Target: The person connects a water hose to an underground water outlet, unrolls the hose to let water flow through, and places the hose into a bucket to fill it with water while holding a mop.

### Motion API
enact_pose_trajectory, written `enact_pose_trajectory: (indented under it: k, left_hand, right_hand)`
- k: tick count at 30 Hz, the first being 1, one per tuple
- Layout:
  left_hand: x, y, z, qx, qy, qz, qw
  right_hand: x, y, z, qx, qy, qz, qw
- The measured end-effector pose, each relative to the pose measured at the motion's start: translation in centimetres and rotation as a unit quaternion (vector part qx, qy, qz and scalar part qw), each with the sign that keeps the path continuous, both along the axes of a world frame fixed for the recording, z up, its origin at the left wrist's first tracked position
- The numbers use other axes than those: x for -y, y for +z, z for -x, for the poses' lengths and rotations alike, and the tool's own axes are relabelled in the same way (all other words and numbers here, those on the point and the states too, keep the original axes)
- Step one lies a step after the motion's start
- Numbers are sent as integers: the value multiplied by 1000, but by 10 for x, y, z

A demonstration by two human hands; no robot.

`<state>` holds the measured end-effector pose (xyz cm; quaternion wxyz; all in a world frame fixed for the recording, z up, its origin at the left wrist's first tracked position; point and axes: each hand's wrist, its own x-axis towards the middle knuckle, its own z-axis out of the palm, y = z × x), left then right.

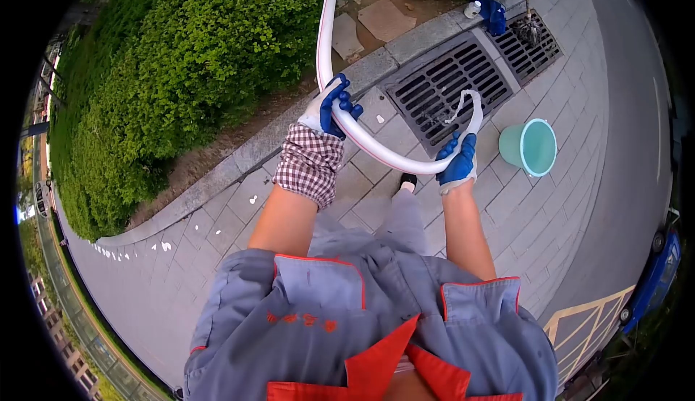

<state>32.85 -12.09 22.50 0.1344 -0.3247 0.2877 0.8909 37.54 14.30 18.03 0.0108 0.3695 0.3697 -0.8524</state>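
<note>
A white hose (384,153) with a thin red line runs down from the top of the view and curves across in front of me. My left hand (331,108), in a white and blue glove, is wrapped around its upper stretch. Close to the hose's end, my right hand (457,161) grips it in a matching glove. Beyond that hand the end bends over a dark metal drain grate (427,97). A thin whitish strand hangs from it; I cannot tell whether this is water or hose material.
A light green bucket (512,148) stands right of the grate. Behind lie a second grate (544,57), a white bottle (473,9), a blue cloth (494,14) and a mop-like tool (531,30). A stone curb (246,156) borders the hedge (195,68). A blue car (655,271) is at far right.
</note>
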Motion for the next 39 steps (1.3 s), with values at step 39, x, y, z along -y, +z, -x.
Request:
enact_pose_trajectory:
  k: [39]
  left_hand:
    - [596,-97,-326,72,-347,164,921]
  right_hand:
    - [802,-54,-449,-5,-455,229,861]
